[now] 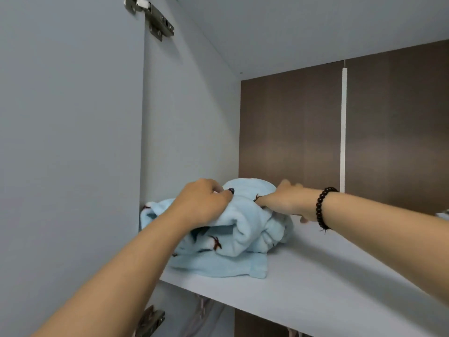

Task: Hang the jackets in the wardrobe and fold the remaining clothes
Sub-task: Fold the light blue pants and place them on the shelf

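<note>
A folded light-blue fleece garment (233, 242) with small dark star marks lies at the left end of the wardrobe's upper shelf (328, 283), against the left side wall. My left hand (204, 203) grips a fold on its top left, fingers curled into the cloth. On the garment's top right rests my right hand (284, 200), fingers reaching over the far side and thumb pressed into the fabric. A dark bead bracelet (322, 207) circles the right wrist.
The open wardrobe door (68, 142) stands at the left with metal hinges (153, 18) above and below. A brown back panel (291, 132) with a white vertical strip closes the shelf behind. Under the shelf, pinkish fabric (201, 310) hangs partly in view.
</note>
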